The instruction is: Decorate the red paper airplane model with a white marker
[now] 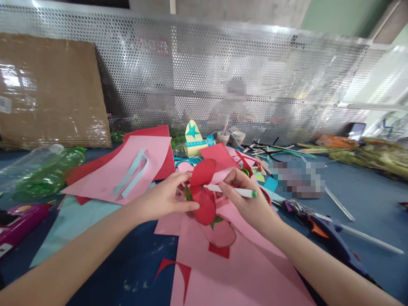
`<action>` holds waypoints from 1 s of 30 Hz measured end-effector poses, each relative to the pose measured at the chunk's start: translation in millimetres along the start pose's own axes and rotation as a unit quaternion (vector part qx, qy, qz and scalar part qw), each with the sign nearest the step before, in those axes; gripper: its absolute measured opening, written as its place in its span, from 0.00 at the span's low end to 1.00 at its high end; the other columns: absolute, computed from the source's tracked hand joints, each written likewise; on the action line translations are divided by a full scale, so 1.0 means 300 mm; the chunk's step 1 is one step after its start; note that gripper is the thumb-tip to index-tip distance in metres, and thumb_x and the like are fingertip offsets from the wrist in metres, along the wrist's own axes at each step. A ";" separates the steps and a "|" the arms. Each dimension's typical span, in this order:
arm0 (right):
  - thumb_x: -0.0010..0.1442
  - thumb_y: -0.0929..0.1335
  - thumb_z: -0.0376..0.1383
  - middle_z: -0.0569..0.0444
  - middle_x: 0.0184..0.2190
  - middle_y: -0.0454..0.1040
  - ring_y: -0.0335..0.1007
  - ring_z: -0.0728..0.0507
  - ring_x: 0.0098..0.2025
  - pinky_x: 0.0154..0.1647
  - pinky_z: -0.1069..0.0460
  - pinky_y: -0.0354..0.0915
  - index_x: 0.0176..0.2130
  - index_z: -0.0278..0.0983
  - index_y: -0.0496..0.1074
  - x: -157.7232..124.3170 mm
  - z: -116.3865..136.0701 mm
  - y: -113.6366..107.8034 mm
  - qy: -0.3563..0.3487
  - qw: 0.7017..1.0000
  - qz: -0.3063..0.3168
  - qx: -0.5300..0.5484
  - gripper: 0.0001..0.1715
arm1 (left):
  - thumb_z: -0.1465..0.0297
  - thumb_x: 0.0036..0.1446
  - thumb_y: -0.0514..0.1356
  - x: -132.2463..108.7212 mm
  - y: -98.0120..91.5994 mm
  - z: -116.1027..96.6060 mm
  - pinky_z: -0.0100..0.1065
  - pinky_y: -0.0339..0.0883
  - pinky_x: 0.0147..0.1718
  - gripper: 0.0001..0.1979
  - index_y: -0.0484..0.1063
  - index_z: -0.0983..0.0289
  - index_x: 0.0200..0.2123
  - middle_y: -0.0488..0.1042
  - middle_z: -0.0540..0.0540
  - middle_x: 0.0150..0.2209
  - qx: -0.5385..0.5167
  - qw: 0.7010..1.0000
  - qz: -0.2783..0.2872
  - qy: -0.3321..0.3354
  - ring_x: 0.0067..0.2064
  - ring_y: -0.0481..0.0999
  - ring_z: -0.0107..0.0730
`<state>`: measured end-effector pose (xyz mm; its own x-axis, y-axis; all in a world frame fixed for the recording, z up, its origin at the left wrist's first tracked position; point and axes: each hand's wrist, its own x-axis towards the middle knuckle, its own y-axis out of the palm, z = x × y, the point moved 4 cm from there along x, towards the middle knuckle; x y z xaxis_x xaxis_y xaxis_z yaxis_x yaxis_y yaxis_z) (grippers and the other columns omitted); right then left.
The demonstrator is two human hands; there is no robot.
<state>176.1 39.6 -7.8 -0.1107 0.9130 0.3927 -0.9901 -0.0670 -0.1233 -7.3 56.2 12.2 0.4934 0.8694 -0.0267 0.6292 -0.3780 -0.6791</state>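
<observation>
Red paper petals (205,206) with rounded ends are held between the thumb and fingers of my left hand (168,193). A white marker with a green end (245,192) is gripped in my right hand (251,208), its tip at the middle of the red paper. Just below lies a rounded pink paper cutout (223,234) with a dark outline and a small green leaf shape. Under both hands are large pink paper sheets (236,276). A red offcut (219,250) and a curved red scrap (183,270) lie nearby.
At left are green and clear plastic bottles (47,172), a purple tool (25,221) and stacked coloured sheets (143,165). A dark blue glue gun (334,238) lies at right. Behind stand a decorated bottle (197,146) and a perforated metal panel (204,63); cardboard (51,89) leans at left.
</observation>
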 end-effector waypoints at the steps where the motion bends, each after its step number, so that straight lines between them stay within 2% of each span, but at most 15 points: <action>1: 0.58 0.66 0.36 0.60 0.23 0.61 0.57 0.50 0.25 0.27 0.54 0.56 0.26 0.39 0.60 0.000 0.001 0.001 -0.002 1.000 0.003 -0.001 0.11 | 0.58 0.47 0.64 0.000 0.000 0.000 0.40 0.67 0.43 0.25 0.66 0.60 0.48 0.69 0.55 0.44 -0.002 1.000 0.001 0.001 0.43 0.72 0.40; 6: 0.59 0.66 0.37 0.60 0.23 0.61 0.57 0.51 0.25 0.27 0.54 0.56 0.27 0.39 0.59 -0.001 0.005 0.003 -0.003 1.000 0.013 -0.003 0.12 | 0.59 0.47 0.64 -0.001 0.003 0.001 0.41 0.68 0.43 0.26 0.65 0.60 0.49 0.70 0.55 0.44 -0.012 1.000 0.006 -0.001 0.44 0.72 0.40; 13: 0.57 0.66 0.36 0.60 0.22 0.59 0.53 0.50 0.25 0.26 0.53 0.53 0.25 0.39 0.58 0.003 -0.002 -0.011 -0.003 0.999 -0.017 -0.037 0.12 | 0.59 0.47 0.64 -0.004 0.000 -0.001 0.39 0.67 0.42 0.25 0.66 0.59 0.49 0.70 0.54 0.43 0.000 1.000 0.001 -0.007 0.43 0.72 0.40; 20: 0.56 0.66 0.36 0.61 0.22 0.57 0.52 0.50 0.25 0.27 0.53 0.53 0.24 0.39 0.57 0.004 0.004 -0.013 0.007 0.999 -0.018 -0.040 0.13 | 0.60 0.47 0.64 -0.005 0.000 -0.002 0.37 0.66 0.41 0.25 0.66 0.60 0.49 0.69 0.54 0.43 -0.010 1.000 0.001 -0.011 0.43 0.72 0.39; 30: 0.57 0.65 0.36 0.60 0.21 0.57 0.51 0.50 0.24 0.25 0.53 0.51 0.25 0.39 0.57 0.002 0.003 -0.012 0.001 0.999 -0.019 -0.044 0.13 | 0.59 0.47 0.64 -0.005 0.002 -0.003 0.39 0.66 0.42 0.25 0.66 0.61 0.48 0.70 0.55 0.44 0.000 1.000 -0.002 -0.020 0.44 0.72 0.40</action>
<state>179.6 40.1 -6.4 -0.0728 0.9152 0.3964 -0.9820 0.0036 -0.1887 -7.0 54.5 12.5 0.4663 0.8830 -0.0538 0.6305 -0.3744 -0.6799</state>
